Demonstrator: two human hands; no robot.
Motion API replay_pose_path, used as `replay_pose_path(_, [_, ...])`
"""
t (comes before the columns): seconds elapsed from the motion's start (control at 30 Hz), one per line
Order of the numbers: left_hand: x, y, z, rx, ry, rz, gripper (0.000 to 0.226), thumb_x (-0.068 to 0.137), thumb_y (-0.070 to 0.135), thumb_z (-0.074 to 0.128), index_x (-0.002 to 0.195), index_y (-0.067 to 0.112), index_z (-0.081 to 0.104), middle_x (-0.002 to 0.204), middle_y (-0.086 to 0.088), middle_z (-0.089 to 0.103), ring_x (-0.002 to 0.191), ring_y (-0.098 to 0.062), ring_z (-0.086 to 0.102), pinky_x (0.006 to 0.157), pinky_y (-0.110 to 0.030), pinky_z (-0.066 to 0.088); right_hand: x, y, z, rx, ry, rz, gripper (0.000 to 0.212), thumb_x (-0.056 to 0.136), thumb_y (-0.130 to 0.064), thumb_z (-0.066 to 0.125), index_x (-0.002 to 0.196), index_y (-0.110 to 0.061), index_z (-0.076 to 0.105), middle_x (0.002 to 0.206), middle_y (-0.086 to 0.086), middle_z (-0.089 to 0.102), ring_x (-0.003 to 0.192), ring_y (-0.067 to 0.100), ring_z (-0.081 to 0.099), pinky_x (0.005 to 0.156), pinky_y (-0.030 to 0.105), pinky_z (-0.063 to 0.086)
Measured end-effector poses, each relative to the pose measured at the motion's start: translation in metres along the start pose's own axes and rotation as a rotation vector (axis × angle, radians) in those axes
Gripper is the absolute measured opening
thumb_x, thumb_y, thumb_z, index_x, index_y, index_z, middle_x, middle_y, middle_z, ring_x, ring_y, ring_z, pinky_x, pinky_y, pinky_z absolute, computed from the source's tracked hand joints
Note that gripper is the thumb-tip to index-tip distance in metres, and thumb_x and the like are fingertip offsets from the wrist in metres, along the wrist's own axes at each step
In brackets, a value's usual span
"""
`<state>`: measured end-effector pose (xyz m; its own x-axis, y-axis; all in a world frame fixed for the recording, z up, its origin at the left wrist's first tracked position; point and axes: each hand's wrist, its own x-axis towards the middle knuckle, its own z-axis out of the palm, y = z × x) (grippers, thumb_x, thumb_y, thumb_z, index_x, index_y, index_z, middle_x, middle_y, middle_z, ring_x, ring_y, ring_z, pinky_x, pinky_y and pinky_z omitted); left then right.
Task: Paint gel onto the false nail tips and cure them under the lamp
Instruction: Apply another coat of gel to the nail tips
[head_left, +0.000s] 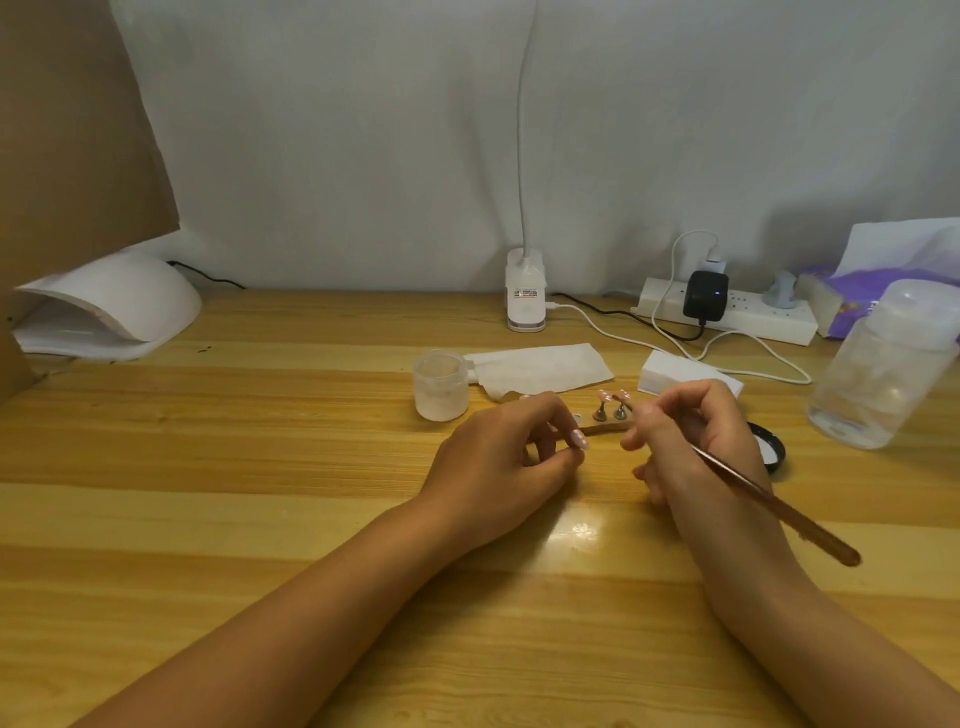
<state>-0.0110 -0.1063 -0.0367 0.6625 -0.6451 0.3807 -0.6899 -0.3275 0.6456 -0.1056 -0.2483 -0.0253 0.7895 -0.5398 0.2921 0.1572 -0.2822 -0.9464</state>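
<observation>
Painting step, by the look of it; curing not started.

Right hand (691, 431) is closed in a pen grip on a brush (769, 501), handle trailing back to the right over the wrist. The bristle end is hidden behind the fingers, so I can't tell whether it touches a tip. It aims toward the nail tips (613, 397), two pinkish ones on small metal stands (609, 413), sitting on a brown strip (605, 428) between the hands.

Left hand (511, 457) is curled, thumb and fingers pinched at the left end of that strip, apparently steadying it. Exact contact is hidden.

Small frosted jar (441, 384) stands open just left of the tips, a tissue (540, 369) behind it. A black lid (769, 447) lies face up by the right wrist, likely the gel lid.

Curing lamp (104, 306) sits far left at the table edge (260, 467), well apart from the tips, opening facing the person.

Next move: finish coating with a light, steady stroke, keep the strip level so the stands don't tip, then carry the whole strip across to the lamp without smearing wet gel. Brush needs parking first, or a one-handed carry.
</observation>
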Motion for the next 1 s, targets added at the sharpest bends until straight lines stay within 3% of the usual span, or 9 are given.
replay_pose_path(0.07, [0.0, 0.001, 0.0, -0.06, 0.04, 0.022, 0.012, 0.088, 0.027, 0.071, 0.089, 0.035, 0.062, 0.077, 0.013, 0.059, 0.06, 0.0, 0.05, 0.058, -0.022, 0.038, 0.002, 0.001, 0.0, 0.062, 0.001, 0.014, 0.009, 0.096, -0.039, 0.05, 0.098, -0.031, 0.054, 0.078, -0.004, 0.072, 0.046, 0.008, 0.052, 0.051, 0.023, 0.051])
replay_pose_path(0.13, [0.002, 0.003, 0.0, -0.118, 0.079, 0.054, 0.014, 0.088, 0.025, 0.072, 0.088, 0.034, 0.062, 0.085, 0.011, 0.058, 0.058, -0.004, 0.051, 0.055, -0.026, 0.043, 0.003, 0.002, -0.001, 0.072, -0.015, 0.014, 0.012, 0.098, -0.037, 0.048, 0.098, -0.028, 0.057, 0.078, -0.005, 0.072, 0.045, 0.009, 0.052, 0.05, 0.021, 0.051])
replay_pose_path(0.27, [0.001, 0.006, 0.0, -0.187, 0.102, 0.086, 0.009, 0.092, 0.021, 0.068, 0.096, 0.025, 0.062, 0.101, 0.005, 0.065, 0.059, -0.009, 0.066, 0.052, -0.021, 0.048, 0.003, 0.008, -0.001, -0.066, -0.065, -0.091, 0.009, 0.093, -0.017, 0.062, 0.096, -0.026, 0.06, 0.082, -0.009, 0.069, 0.07, 0.002, 0.064, 0.059, 0.021, 0.052])
replay_pose_path(0.33, [-0.001, 0.007, 0.0, -0.245, 0.109, 0.093, 0.009, 0.092, 0.019, 0.068, 0.098, 0.023, 0.062, 0.099, 0.004, 0.07, 0.056, -0.007, 0.067, 0.049, -0.018, 0.047, 0.003, 0.01, 0.0, -0.12, -0.079, -0.109, 0.018, 0.089, -0.014, 0.068, 0.099, -0.027, 0.059, 0.085, -0.01, 0.066, 0.076, 0.003, 0.064, 0.064, 0.022, 0.051])
replay_pose_path(0.5, [-0.002, 0.007, 0.0, -0.288, 0.109, 0.095, 0.01, 0.089, 0.015, 0.071, 0.099, 0.014, 0.069, 0.092, 0.004, 0.072, 0.052, -0.008, 0.064, 0.048, -0.019, 0.047, 0.004, 0.012, 0.003, -0.167, -0.109, -0.19, 0.031, 0.083, -0.015, 0.073, 0.107, -0.02, 0.054, 0.081, -0.005, 0.064, 0.063, 0.003, 0.06, 0.055, 0.011, 0.046])
replay_pose_path(0.73, [0.001, 0.012, -0.002, -0.423, 0.037, 0.004, 0.012, 0.092, 0.009, 0.066, 0.103, 0.011, 0.071, 0.096, 0.0, 0.074, 0.05, -0.008, 0.062, 0.048, -0.022, 0.049, 0.006, 0.011, 0.003, -0.161, -0.056, -0.284, 0.038, 0.081, -0.015, 0.075, 0.099, -0.034, 0.047, 0.08, -0.008, 0.062, 0.062, 0.009, 0.06, 0.054, 0.013, 0.047])
replay_pose_path(1.0, [-0.002, 0.014, -0.001, -0.547, 0.018, -0.106, 0.02, 0.091, 0.013, 0.067, 0.108, 0.01, 0.057, 0.085, -0.004, 0.074, 0.049, -0.009, 0.059, 0.047, -0.02, 0.045, 0.002, 0.01, 0.003, -0.169, -0.093, -0.294, 0.045, 0.081, -0.006, 0.075, 0.101, -0.032, 0.046, 0.091, -0.021, 0.062, 0.066, 0.01, 0.062, 0.056, 0.015, 0.049])
